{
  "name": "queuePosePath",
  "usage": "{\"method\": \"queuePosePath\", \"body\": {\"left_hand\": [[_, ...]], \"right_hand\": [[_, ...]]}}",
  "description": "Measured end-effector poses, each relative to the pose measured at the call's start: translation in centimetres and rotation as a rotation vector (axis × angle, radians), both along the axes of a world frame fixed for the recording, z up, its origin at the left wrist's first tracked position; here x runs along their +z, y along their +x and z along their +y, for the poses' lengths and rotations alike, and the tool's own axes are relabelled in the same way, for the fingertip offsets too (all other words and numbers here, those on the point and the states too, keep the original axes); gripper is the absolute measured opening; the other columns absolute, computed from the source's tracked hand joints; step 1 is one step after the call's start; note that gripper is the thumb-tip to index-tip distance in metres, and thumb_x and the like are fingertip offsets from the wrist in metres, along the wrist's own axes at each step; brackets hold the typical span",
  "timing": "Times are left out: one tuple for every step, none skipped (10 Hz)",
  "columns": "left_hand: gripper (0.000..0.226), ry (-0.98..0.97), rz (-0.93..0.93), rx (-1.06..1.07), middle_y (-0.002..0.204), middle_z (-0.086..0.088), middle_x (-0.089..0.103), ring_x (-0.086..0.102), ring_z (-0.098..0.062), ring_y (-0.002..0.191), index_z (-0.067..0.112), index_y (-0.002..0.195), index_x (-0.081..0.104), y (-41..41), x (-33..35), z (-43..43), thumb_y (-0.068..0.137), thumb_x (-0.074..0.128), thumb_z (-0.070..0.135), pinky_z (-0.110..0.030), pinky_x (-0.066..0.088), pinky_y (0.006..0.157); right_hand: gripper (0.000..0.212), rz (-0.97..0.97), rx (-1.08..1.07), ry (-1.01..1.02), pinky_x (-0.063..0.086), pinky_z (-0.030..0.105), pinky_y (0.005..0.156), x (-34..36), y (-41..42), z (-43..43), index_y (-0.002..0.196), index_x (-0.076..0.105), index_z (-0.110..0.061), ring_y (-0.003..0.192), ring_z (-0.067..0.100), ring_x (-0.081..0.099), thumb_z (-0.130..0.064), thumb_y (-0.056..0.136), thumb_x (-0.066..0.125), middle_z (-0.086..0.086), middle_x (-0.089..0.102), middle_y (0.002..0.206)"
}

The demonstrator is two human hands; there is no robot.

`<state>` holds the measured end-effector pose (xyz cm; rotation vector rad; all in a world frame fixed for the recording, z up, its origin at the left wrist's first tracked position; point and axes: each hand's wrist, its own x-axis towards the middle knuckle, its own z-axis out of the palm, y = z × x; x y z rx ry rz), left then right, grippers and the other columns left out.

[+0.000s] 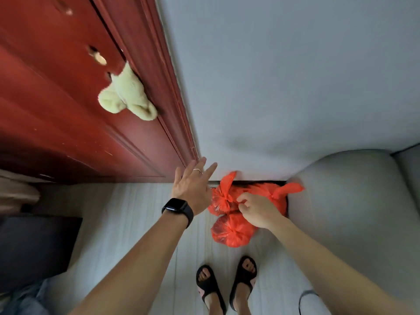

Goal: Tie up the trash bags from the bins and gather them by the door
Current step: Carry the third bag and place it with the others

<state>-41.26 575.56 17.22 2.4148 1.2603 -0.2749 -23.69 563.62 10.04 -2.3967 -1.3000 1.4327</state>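
Three tied red trash bags lie on the pale floor against the wall, just right of the red door (68, 105). One bag (221, 196) sits at the left, a second (278, 193) at the right beside the grey sofa arm, and a third (230, 233) nearest my feet. My right hand (256, 211) hovers over the bags with fingers curled; whether it pinches plastic is unclear. My left hand (193, 185), wearing a black watch and a ring, is spread open in the air near the door frame, holding nothing.
A pale green fluffy cloth (127, 94) hangs from the door handle. A grey sofa arm (345, 201) stands right of the bags. A dark box (34, 244) sits at the lower left. My feet in black sandals (227, 285) stand behind the bags.
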Motion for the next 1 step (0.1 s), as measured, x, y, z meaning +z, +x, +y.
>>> {"method": "queuePosePath", "body": {"left_hand": [[0.061,0.032,-0.06,-0.017,0.16,0.003,0.026,0.013,-0.021,0.15,0.041,0.15,0.025,-0.4,7.2,-1.45,0.093,0.042,0.029,-0.052,0.012,0.119]], "right_hand": [[0.033,-0.161,0.141,0.157,0.045,0.034,0.094,12.21,-1.31,1.51,0.122,0.063,-0.022,0.113,0.028,0.06,-0.026,0.097,0.044,0.006,0.066,0.121]]}}
